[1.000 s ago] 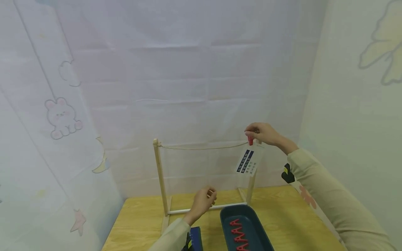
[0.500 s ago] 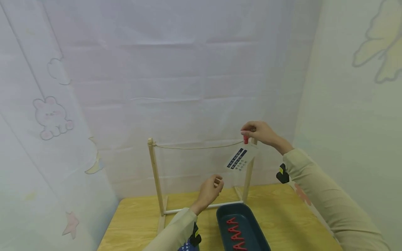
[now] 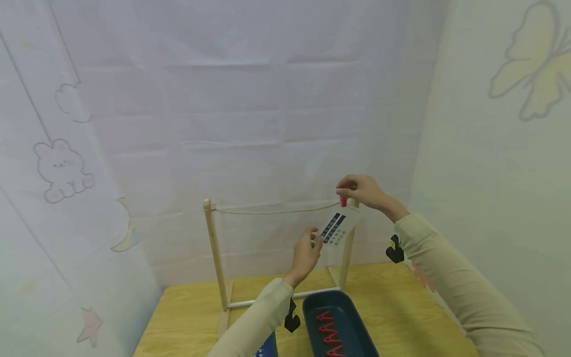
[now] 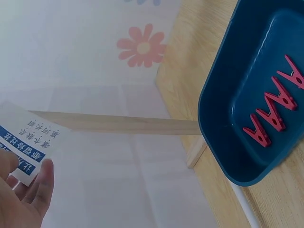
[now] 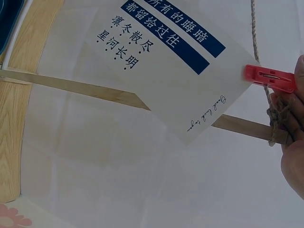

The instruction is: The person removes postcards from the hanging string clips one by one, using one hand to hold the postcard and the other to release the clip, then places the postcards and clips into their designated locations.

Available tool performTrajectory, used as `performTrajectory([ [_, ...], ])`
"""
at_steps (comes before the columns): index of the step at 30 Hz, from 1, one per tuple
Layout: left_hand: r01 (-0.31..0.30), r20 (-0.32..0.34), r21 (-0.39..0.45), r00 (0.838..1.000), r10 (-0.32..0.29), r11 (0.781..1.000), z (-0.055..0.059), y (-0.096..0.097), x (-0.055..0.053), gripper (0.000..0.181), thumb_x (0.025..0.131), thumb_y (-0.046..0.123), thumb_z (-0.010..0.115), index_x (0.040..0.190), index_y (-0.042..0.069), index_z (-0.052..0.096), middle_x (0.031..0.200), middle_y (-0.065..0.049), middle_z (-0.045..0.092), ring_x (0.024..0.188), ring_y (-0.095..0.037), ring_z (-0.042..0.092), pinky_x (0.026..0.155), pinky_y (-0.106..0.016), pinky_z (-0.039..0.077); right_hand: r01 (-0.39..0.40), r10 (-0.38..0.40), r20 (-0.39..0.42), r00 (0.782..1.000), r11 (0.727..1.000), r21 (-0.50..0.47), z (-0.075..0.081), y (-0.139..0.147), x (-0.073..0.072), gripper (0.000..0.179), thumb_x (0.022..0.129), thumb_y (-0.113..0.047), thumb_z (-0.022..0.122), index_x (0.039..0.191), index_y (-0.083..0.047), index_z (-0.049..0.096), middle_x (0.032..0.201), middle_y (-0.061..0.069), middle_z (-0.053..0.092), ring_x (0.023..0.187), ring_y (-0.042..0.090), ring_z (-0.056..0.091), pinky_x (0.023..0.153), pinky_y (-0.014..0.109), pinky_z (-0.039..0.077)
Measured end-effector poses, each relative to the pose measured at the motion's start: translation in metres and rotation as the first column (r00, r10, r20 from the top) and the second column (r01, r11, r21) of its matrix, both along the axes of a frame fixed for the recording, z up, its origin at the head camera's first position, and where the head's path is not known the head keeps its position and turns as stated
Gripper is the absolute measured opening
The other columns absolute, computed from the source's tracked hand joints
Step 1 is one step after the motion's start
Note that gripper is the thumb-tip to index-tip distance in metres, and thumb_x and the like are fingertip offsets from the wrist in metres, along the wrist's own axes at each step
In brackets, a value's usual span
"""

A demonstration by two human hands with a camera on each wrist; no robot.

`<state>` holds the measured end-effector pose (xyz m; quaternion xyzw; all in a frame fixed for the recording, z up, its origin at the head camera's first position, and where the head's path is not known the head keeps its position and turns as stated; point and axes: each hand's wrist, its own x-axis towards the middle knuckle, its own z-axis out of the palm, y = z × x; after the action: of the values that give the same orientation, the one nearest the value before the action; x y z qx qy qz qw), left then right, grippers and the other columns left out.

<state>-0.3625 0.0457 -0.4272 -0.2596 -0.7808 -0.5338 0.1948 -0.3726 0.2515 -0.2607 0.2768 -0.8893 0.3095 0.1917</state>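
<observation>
My right hand [image 3: 363, 190] pinches a red clothespin [image 5: 270, 78] at the right end of the string [image 3: 267, 212]. The clothespin grips one corner of a white card [image 5: 166, 80] printed with blue bands and dark characters, and it sits on the string. Tilted, the card hangs below the string. At its lower left edge, my left hand [image 3: 306, 254] holds the card between thumb and fingers; in the left wrist view the card [image 4: 35, 137] partly hides behind the thumb. Part of the right hand lies outside its wrist view.
A wooden frame [image 3: 215, 253] with a white bottom rod [image 3: 241, 303] carries the string. In front stands a dark blue tray [image 4: 213, 95] with several red clothespins [image 4: 280, 95]. A blue printed item [image 3: 267, 346] lies left of the tray, partly behind the left sleeve.
My left hand has risen from above the table to the card and taken its lower edge. The right hand stays at the clothespin. The head view has shifted slightly right.
</observation>
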Motion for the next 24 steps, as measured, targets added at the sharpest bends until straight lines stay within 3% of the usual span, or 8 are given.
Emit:
performTrajectory([
  [4,0.044,-0.017,0.02,0.999,-0.044,0.999,0.003,0.0041,-0.0009,0.02,0.1,0.0,0.055,0.118,-0.008,0.06,0.091,-0.016,0.066,0.073,-0.02,0.066,0.055,-0.019,0.053,-0.006,0.006,0.0,1.0,1.0,-0.002,0.0,-0.0005,-0.0004,0.019,0.098,-0.013,0.065,0.109,0.002,0.067,0.095,0.014,0.071,0.092,0.032,0.066,0.084,0.051,0.05],
  [9,0.052,-0.005,0.032,0.999,-0.052,0.998,0.0026,0.0073,-0.0015,0.015,0.097,-0.006,0.057,0.11,-0.01,0.062,0.087,-0.019,0.066,0.069,-0.022,0.067,0.052,-0.018,0.053,-0.004,0.004,0.005,1.0,1.0,0.002,0.0004,-0.0011,-0.0001,0.022,0.098,-0.013,0.065,0.11,0.004,0.067,0.096,0.014,0.07,0.091,0.03,0.066,0.084,0.05,0.05],
  [16,0.045,-0.002,0.024,0.999,-0.045,0.999,0.0019,0.0063,-0.0022,0.014,0.097,-0.005,0.057,0.11,-0.008,0.063,0.088,-0.018,0.067,0.068,-0.018,0.066,0.053,-0.017,0.053,0.005,-0.005,-0.001,1.0,1.0,-0.023,-0.002,-0.0037,-0.0016,0.022,0.097,-0.013,0.066,0.109,0.005,0.067,0.096,0.013,0.07,0.09,0.029,0.066,0.083,0.048,0.05],
  [24,0.066,-0.033,0.0,0.997,-0.066,0.998,0.0049,0.0011,-0.0004,0.015,0.098,-0.005,0.056,0.11,-0.009,0.063,0.089,-0.019,0.067,0.071,-0.029,0.069,0.054,-0.016,0.053,0.034,-0.036,-0.06,0.998,0.999,-0.041,-0.0061,-0.0064,-0.0045,0.017,0.095,-0.011,0.067,0.103,0.004,0.069,0.093,0.014,0.07,0.087,0.029,0.065,0.079,0.045,0.048],
])
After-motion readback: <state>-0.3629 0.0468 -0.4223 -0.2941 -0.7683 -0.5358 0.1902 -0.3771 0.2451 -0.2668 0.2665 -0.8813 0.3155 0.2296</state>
